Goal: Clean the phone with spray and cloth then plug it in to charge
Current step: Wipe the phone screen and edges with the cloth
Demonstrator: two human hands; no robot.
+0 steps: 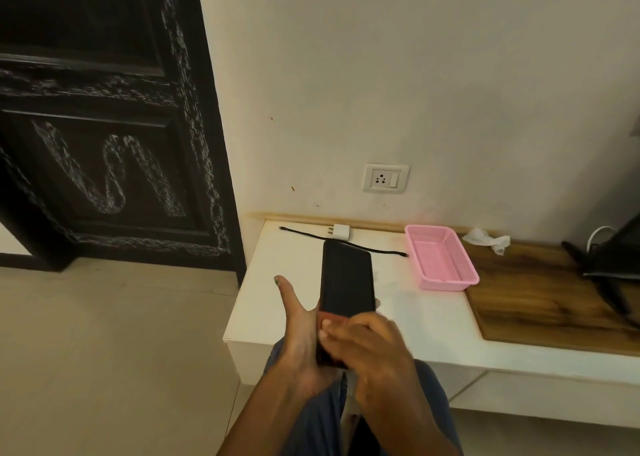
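— Fingers (332,329) of the right hand (374,355) are curled over the near end of the phone (347,277), fingertips pressed onto its lower edge. What has the left hand (298,338) got?

— It grips the phone's left side from beneath, palm turned up, thumb stretched straight and away from the body. How the other left fingers lie I cannot tell; the phone and the right hand cover them.

— Which way does the phone run?

— Its long axis points away from the person toward the wall, nearly upright in the head view, top end tilted a little to the right. It is held above the white shelf top (408,313), screen up.

— How does it look?

— Black glass, dark and unlit, with rounded corners. At the near end a reddish band shows under the fingertips; whether it is a case or something else is hard to make out.

— What is hidden or cut off?

— The phone's far end covers part of the black cable (381,250) lying on the shelf. Behind it sits a white charger plug (341,231), and a wall socket (385,178) is above. A pink basket (441,256) stands to the right, a crumpled white cloth (488,239) beyond it. A dark object at the right edge is cropped and unclear.
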